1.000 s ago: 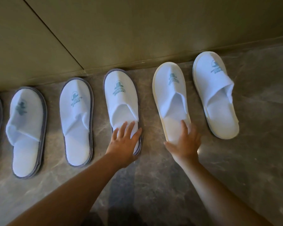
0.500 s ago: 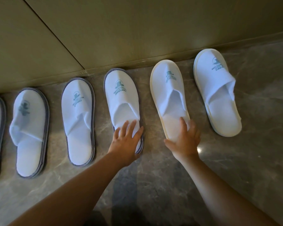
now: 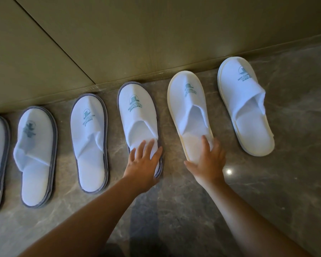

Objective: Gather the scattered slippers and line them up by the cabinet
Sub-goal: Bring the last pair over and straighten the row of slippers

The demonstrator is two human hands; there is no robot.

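Barely moved — both hands flat: L (image 3: 144, 165) on grey-trimmed slipper (image 3: 139, 115), R (image 3: 208, 161) on cream-trimmed slipper (image 3: 188, 108).

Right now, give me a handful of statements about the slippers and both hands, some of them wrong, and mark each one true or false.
1. The left hand rests on the heel of a grey-edged slipper. True.
2. The right hand is lifting a slipper off the floor. False: it lies flat on the heel of the cream-edged slipper, which sits on the floor.
3. The slippers' toes point toward the cabinet. True.
4. Every slipper has a grey edge. False: the two at the right end, including the far-right slipper, have pale edges.
5. The far-right slipper is under a hand. False: no hand touches it.
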